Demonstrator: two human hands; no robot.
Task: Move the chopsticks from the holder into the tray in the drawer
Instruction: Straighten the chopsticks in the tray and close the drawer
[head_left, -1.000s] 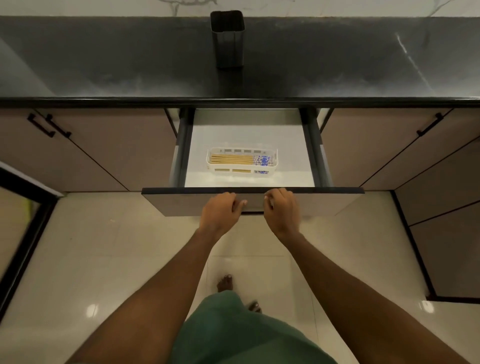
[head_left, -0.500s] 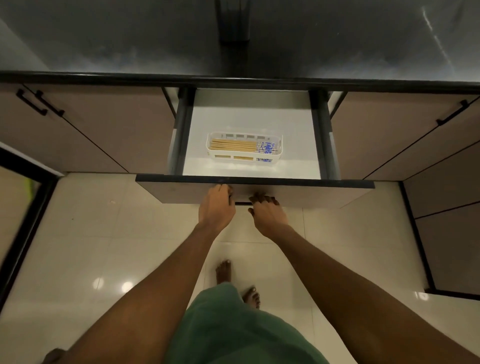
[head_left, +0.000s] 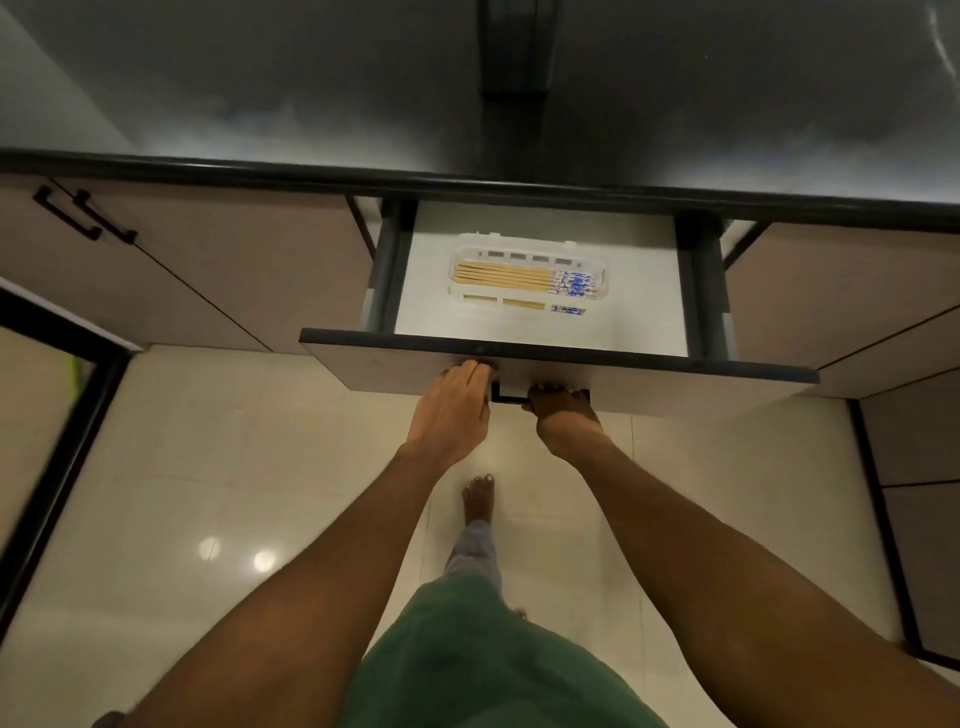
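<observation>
Chopsticks (head_left: 511, 274) lay in the tray (head_left: 602, 273) while left hand (head_left: 454, 408) pressed flat on the drawer front (head_left: 675, 387) and right hand (head_left: 563, 413) curled round its handle (head_left: 506, 397); a hard shove might jolt them loose.

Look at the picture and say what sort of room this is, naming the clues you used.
Most likely a home kitchen. A dark stone-like counter runs over a row of cabinets, and the open drawer holds a white tray of chopsticks. The glossy tiled floor fits too.

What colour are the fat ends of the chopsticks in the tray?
The chopsticks have blue-and-white patterned ends; the rest is plain light wood. Head view shows it.
</observation>
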